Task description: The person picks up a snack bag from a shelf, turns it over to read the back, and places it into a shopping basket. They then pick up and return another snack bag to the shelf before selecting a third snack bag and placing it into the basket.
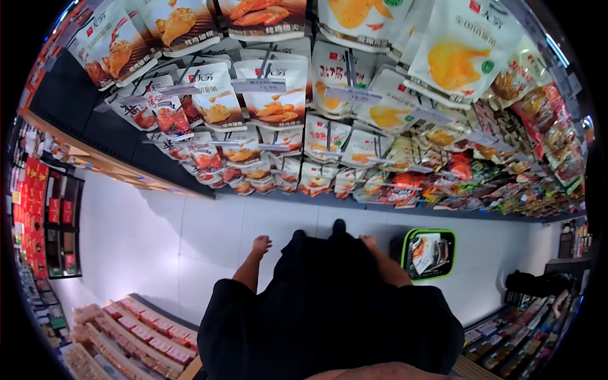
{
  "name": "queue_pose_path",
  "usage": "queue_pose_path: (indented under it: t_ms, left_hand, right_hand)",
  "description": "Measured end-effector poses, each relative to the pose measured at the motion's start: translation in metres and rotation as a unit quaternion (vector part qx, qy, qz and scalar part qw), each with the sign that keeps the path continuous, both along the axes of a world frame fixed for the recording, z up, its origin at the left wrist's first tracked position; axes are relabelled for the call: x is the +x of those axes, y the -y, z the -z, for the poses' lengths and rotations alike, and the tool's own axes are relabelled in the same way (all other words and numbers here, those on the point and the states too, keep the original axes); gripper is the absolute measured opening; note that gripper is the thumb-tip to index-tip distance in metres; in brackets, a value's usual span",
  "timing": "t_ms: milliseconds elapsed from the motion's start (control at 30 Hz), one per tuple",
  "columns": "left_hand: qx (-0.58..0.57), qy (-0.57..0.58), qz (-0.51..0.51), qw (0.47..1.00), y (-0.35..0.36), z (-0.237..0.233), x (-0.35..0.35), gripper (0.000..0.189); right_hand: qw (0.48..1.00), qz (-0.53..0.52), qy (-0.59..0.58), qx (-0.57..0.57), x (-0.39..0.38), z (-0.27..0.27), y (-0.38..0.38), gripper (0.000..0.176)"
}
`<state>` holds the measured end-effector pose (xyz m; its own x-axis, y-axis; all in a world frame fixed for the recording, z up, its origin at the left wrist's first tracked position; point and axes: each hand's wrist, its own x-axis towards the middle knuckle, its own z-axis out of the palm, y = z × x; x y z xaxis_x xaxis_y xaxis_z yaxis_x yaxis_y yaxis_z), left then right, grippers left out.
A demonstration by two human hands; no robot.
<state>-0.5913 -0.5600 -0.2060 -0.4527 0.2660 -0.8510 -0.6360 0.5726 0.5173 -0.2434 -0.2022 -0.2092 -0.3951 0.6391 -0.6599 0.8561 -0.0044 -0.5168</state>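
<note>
Our left hand [260, 243] hangs empty, fingers released. On our right hand [367, 241] we cannot tell the fingers' state; the green basket [403, 253] sits just beside them.

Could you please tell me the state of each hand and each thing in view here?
Left hand: open, empty, hanging by the side.
Right hand: hanging by the side, touching nothing; open or shut unclear.
Basket: upright on the floor, to the right of the right hand, with packets in it.
Snack packets: hanging in rows on rack pegs.
Boxes: lined up in rows on a low shelf.
</note>
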Motion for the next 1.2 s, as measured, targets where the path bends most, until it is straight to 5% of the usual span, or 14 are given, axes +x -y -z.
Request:
queue_pose_path:
  t_ms: [67,133,267,567,633,700,767,900,1000,1200]
  left_hand:
    - [0.015,0.01,-0.032,0.999,-0.003,0.008,0.006,0.031]
    - [-0.006,0.049,-0.057,0.997,0.003,0.01,0.019,0.028]
    - [0.035,0.021,0.067,0.997,0.026,0.035,0.035,0.027]
    - [0.001,0.09,-0.093,0.992,0.053,0.035,0.035,0.034]
    - [0.013,0.076,-0.095,0.992,0.055,0.031,0.032,0.036]
    - [0.025,0.067,-0.103,0.992,0.057,0.037,0.032,0.034]
    - [0.006,0.079,-0.082,0.993,0.056,0.044,0.03,0.035]
    - [0.026,0.077,-0.065,0.995,0.052,0.048,0.03,0.034]
    - [0.028,0.067,-0.068,0.995,0.039,0.048,0.022,0.032]
    - [0.018,0.06,-0.06,0.996,0.029,0.045,0.028,0.03]
  right_hand:
    - [0.998,0.055,-0.028,0.018,0.002,0.02,0.003,0.055]
    - [1.0,-0.018,0.005,0.023,-0.011,0.012,-0.002,0.046]
    - [0.997,-0.073,0.025,0.028,-0.017,-0.005,0.005,0.044]
    - [0.93,-0.346,0.035,0.117,-0.017,0.066,-0.027,0.024]
    - [0.934,-0.332,0.036,0.127,-0.012,0.073,-0.031,0.022]
    - [0.978,-0.136,0.101,0.123,-0.043,-0.015,-0.003,0.028]
    - [0.994,-0.049,0.049,0.08,-0.044,-0.032,-0.001,0.037]
    - [0.998,-0.038,0.042,0.005,-0.034,-0.029,0.003,0.039]
    - [0.983,-0.156,0.078,0.051,-0.024,0.006,0.002,0.041]
    - [0.979,-0.18,0.069,0.063,-0.024,0.018,0.015,0.044]
